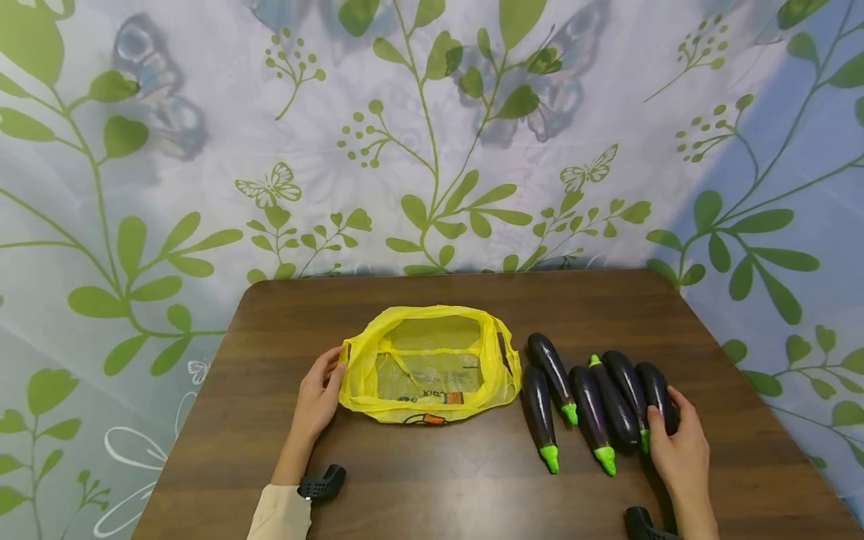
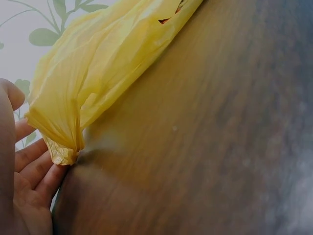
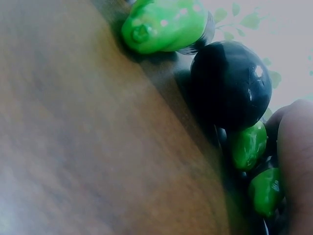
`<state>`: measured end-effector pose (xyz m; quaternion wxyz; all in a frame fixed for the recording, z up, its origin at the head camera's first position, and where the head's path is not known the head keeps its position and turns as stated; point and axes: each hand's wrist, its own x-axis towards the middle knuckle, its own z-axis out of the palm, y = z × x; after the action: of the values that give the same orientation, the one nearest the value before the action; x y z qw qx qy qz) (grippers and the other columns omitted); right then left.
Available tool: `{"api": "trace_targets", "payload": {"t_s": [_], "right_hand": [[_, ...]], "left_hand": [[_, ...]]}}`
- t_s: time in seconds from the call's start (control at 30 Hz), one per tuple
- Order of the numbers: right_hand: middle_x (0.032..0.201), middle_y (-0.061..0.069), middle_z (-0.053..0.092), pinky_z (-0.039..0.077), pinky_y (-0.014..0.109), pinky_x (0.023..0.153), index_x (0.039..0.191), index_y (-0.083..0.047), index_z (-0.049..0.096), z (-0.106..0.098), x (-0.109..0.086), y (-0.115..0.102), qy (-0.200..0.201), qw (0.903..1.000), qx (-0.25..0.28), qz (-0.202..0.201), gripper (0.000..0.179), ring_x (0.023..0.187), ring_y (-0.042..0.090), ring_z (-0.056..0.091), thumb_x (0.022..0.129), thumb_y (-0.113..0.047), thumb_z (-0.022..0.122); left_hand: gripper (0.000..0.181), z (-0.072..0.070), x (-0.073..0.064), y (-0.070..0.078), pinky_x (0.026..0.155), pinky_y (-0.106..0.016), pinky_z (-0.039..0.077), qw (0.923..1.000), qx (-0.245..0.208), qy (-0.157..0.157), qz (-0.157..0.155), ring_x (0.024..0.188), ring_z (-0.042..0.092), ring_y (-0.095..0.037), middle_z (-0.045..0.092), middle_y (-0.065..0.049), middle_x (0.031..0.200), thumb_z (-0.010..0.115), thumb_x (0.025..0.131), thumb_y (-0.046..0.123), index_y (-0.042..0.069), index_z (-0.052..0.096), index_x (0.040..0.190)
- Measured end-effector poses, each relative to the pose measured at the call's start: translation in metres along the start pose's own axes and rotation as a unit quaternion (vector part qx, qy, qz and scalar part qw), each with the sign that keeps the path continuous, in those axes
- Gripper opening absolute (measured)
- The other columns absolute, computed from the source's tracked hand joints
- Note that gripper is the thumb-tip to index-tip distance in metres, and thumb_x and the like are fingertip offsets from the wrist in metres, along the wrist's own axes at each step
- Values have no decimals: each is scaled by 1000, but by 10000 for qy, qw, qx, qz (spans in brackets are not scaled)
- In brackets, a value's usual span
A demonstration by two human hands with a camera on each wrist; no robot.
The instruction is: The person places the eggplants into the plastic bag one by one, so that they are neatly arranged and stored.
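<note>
A yellow plastic bag [image 1: 499, 390] lies in the middle of the table, its mouth spread wide and facing up. At its left end is my left hand [image 1: 320, 394]; in the left wrist view the fingers [image 2: 35, 169] stretch loosely behind the gathered corner of the bag [image 2: 98, 73], while the thumb stays apart from it. My right hand [image 1: 682, 442] grips the rightmost eggplant [image 1: 653, 382], thumb on one side and fingers on the other. Several more dark eggplants [image 1: 590, 409] with green stem ends lie just left of it. The right wrist view shows an eggplant's rounded end [image 3: 232, 85] close up.
The brown wooden table [image 1: 432, 487] ends at a back edge against a leaf-patterned cloth [image 1: 432, 187]. A black wrist strap piece [image 1: 322, 481] sits at the left wrist, and another [image 1: 644, 523] at the right.
</note>
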<state>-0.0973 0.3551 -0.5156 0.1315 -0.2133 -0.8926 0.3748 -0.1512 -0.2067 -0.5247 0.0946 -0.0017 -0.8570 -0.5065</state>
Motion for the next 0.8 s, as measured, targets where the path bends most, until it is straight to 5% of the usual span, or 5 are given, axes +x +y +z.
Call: {"api": "trace_targets", "payload": {"t_s": [0.23, 0.33, 0.8], "right_hand": [[147, 26, 39, 31, 62, 102, 151, -11, 30, 2, -1, -1, 4, 10000, 68, 35, 58, 129, 49, 39, 99, -28, 47], [147, 25, 40, 32, 62, 102, 151, -12, 31, 1, 1, -2, 46, 9999, 112, -12, 58, 129, 48, 40, 98, -29, 47], [150, 23, 36, 30, 62, 103, 152, -13, 30, 3, 6, 0, 18, 9999, 101, 135, 59, 132, 47, 38, 98, -31, 47]], "left_hand": [[42, -4, -3, 9, 92, -38, 50, 9999, -31, -70, -86, 115, 58, -20, 55, -5, 133, 45, 102, 38, 20, 49, 139], [42, 0, 1, 0, 91, -42, 50, 10000, 7, -3, -24, 113, 58, -18, 56, -2, 132, 44, 101, 43, 24, 50, 138], [42, 0, 2, 0, 95, -44, 48, 9999, -47, 4, -94, 115, 57, -19, 56, -3, 131, 43, 101, 43, 23, 51, 137]]}}
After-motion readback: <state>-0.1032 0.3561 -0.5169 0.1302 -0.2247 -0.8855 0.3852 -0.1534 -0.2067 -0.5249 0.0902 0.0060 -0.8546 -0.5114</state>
